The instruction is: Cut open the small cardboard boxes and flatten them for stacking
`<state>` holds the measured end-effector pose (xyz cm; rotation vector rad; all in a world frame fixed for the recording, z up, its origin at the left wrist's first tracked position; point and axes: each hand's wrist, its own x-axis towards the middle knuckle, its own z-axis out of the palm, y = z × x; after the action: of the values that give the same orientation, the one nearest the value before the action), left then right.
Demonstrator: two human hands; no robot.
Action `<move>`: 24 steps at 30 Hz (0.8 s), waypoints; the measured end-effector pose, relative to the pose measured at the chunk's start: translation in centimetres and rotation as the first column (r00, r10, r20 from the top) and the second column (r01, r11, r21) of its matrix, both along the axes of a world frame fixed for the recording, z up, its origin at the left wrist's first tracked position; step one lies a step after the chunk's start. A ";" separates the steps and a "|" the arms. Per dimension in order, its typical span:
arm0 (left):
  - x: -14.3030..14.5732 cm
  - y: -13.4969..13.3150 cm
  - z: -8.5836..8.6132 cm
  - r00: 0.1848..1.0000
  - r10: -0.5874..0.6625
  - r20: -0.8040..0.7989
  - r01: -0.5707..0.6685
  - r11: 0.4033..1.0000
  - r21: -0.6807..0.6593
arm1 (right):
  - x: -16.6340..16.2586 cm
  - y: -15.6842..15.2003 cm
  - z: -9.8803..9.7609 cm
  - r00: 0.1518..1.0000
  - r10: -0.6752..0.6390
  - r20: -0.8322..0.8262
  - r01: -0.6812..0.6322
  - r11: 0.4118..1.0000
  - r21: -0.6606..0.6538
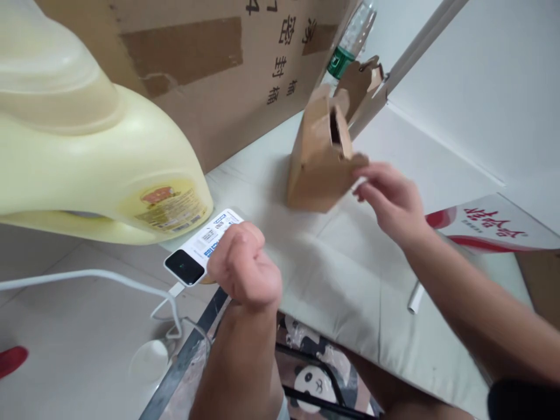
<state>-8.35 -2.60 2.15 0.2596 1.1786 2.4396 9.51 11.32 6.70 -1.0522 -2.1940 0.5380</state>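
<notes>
A small brown cardboard box (315,175) with scalloped top flaps and a dark slot stands on the pale cloth. My right hand (389,198) is at its near right corner, thumb and index finger pinched at a flap, slightly blurred. My left hand (247,265) is closed in a fist beside a white power bank (207,248) with a black display and printed label, covering part of its side. Whether the fist grips the power bank or something else cannot be made out. A white cable (170,297) is plugged into the power bank's lower end.
A big pale yellow jug (100,169) stands at left before a large taped carton (210,87). A plastic bottle (343,55) and another cardboard piece (359,81) are behind the box. At right are a red-and-white carton (490,224) and a white tube (415,297).
</notes>
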 end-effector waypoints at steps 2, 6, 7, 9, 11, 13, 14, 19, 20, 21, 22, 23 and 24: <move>0.1 0.3 -0.2 1.000 0.006 -0.029 -0.005 1.000 0.014 | 4.5 -4.9 -0.7 0.996 -0.041 -0.084 0.042 0.999 0.006; 0.8 1.2 -0.8 0.985 -0.086 -0.150 0.075 0.994 -0.077 | 11.9 -13.0 -2.1 0.954 -0.235 -0.187 0.236 0.972 -0.016; 1.2 1.3 -0.9 0.962 -0.124 -0.242 0.101 0.989 -0.108 | 13.2 -14.4 -2.3 0.942 -0.268 -0.204 0.268 0.963 -0.030; 2.3 1.2 -0.8 0.864 -0.240 -0.443 0.187 0.969 -0.161 | 15.1 -16.6 -2.4 0.920 -0.293 -0.262 0.286 0.956 -0.063; 3.6 0.9 -0.4 0.719 -0.363 -0.593 0.301 0.931 -0.206 | 16.1 -17.6 -2.2 0.919 -0.257 -0.299 0.245 0.966 -0.078; 4.9 0.6 -0.1 0.608 -0.450 -0.654 0.388 0.887 -0.250 | 16.5 -17.7 -1.9 0.954 -0.186 -0.235 0.182 0.982 -0.039; 5.5 0.6 0.0 0.588 -0.474 -0.655 0.410 0.873 -0.263 | 16.6 -17.5 -1.6 0.972 -0.160 -0.171 0.161 0.987 -0.009; 7.0 1.9 -1.1 0.685 -0.432 -0.586 0.389 0.898 -0.207 | 17.1 -16.8 -0.6 0.987 -0.157 -0.031 0.159 0.986 0.054; 7.1 2.2 -1.5 0.679 -0.409 -0.609 0.393 0.904 -0.169 | 17.3 -16.9 -0.4 0.990 -0.135 -0.028 0.136 0.989 0.061; 7.3 2.5 -1.9 0.661 -0.397 -0.638 0.411 0.901 -0.134 | 17.6 -17.0 -0.1 0.993 -0.114 -0.024 0.116 0.991 0.070; 7.5 2.7 -2.2 0.641 -0.391 -0.660 0.437 0.893 -0.104 | 18.0 -17.2 0.2 0.995 -0.102 -0.012 0.103 0.992 0.070; 7.8 2.8 -2.5 0.627 -0.395 -0.672 0.465 0.881 -0.084 | 18.4 -17.5 0.6 0.995 -0.099 0.008 0.098 0.993 0.060; 8.3 2.8 -2.6 0.616 -0.409 -0.673 0.488 0.869 -0.081 | 18.8 -17.7 1.0 0.994 -0.103 0.039 0.101 0.994 0.048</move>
<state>-0.05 0.18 -0.45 1.4068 1.0443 1.9733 28.28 -6.41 7.71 -1.1537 -2.1636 0.4220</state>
